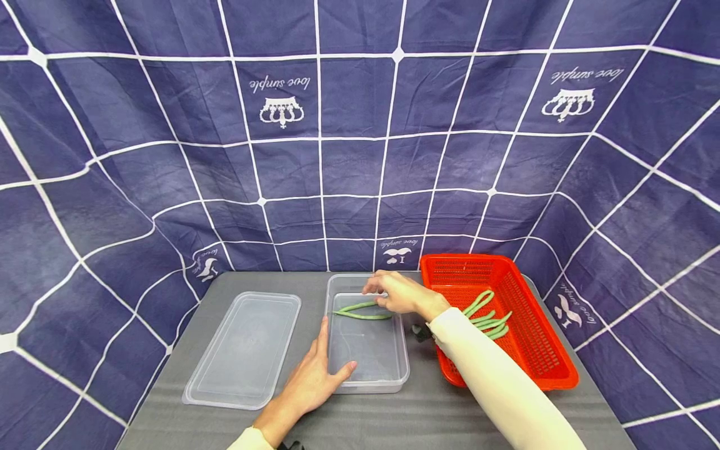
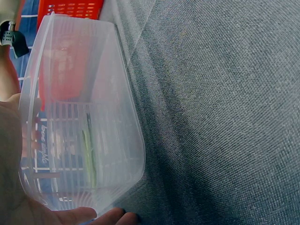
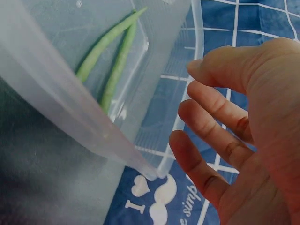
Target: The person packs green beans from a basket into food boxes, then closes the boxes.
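Observation:
A clear plastic container point(image 1: 368, 357) stands on the table in the head view, with two green beans point(image 1: 364, 316) lying in its far half, their left ends meeting. My left hand point(image 1: 312, 382) rests against the container's near left corner, its index finger along the left side and its thumb over the rim. Above the far right part of the container is my right hand point(image 1: 402, 292), palm down. Its fingers are loosely bent and hold nothing; in the right wrist view the thumb and fingertips point(image 3: 187, 149) stand apart, with the beans point(image 3: 112, 84) beyond them.
A red slotted basket point(image 1: 537, 340) stands to the right, holding several more green beans point(image 1: 488, 322). Left of the container, a clear lid point(image 1: 244, 350) lies flat on the grey tabletop point(image 1: 315, 431). Blue checked cloth point(image 1: 360, 162) hangs behind and at both sides.

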The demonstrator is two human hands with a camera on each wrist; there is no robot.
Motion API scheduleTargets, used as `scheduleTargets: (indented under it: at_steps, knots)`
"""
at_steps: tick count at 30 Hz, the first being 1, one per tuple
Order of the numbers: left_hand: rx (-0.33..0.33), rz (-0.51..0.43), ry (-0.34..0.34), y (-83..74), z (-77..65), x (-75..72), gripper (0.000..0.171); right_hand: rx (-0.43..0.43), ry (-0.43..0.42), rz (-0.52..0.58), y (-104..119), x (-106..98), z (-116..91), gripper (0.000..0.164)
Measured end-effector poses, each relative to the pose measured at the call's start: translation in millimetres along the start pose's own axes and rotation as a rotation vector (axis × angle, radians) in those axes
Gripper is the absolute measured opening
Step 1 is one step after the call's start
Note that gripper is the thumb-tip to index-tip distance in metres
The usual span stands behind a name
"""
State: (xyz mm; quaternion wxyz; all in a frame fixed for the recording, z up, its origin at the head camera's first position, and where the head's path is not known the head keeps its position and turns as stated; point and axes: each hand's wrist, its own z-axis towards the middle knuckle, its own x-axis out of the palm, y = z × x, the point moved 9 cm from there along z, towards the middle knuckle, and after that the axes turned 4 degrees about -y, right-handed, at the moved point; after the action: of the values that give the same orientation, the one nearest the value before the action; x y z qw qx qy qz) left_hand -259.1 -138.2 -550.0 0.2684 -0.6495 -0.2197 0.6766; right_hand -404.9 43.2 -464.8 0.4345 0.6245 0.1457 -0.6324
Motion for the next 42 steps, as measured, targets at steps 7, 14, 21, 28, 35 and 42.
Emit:
scheduleTargets:
  at_steps: [7, 14, 21, 28, 35, 42]
  knots:
    - [-0.015, -0.004, 0.013, 2.0, -0.9, -0.7, 0.125, 0.03, -0.009, 0.008, -6, -12, -11, 0.033]
    - [-0.012, -0.003, 0.006, 3.4, -1.8, -1.0, 0.126, 0.025, -0.042, -0.004, -13, -25, -29, 0.029]
    - [-0.013, 0.004, 0.002, 3.7, -2.4, -1.9, 0.126, 0.04, -0.066, -0.03, -26, -36, -49, 0.029]
    - [-0.015, 0.007, -0.004, 2.9, -2.2, -3.4, 0.126, 0.066, -0.087, -0.047, -40, -48, -66, 0.031]
    - [-0.006, 0.001, 0.001, 1.1, -0.9, -1.8, 0.126, 0.119, -0.093, -0.04, -57, -58, -85, 0.032]
    - [-0.008, 0.007, -0.002, 1.1, -0.2, -1.6, 0.125, 0.155, -0.098, -0.014, -74, -65, -104, 0.032]
